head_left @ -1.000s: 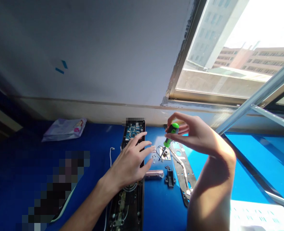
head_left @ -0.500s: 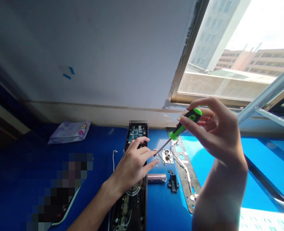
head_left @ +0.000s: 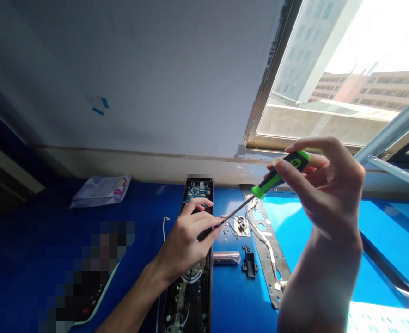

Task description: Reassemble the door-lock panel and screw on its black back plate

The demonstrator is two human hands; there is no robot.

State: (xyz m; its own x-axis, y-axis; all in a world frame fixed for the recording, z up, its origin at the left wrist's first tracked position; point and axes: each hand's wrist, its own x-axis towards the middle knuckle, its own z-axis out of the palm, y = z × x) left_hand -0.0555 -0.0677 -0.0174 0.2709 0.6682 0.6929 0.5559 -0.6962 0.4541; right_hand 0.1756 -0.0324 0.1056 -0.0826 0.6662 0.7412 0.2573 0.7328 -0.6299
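Note:
My right hand [head_left: 324,178] grips the black-and-green handle of a screwdriver [head_left: 268,182], whose shaft slants down to the left. At its tip, the thumb and forefinger of my left hand [head_left: 195,231] are pinched together. Whether they hold the tip itself or a tiny part on it, I cannot make out. Under my left hand lies a long, dark open housing [head_left: 207,296], its middle partly covered by the hand. A blue circuit board [head_left: 197,190] is fitted at the housing's far end.
Right of the housing are small screws [head_left: 225,233], a board with round parts [head_left: 241,225], a shrink-wrapped cylinder [head_left: 227,257], a black bracket [head_left: 250,264] and a long perforated plate [head_left: 265,243] with a cable. A white packet [head_left: 100,191] lies back left, by the wall.
My right hand and the screwdriver have moved right and slightly up. My left thumb and forefinger, apart before, have closed together at the screwdriver's tip.

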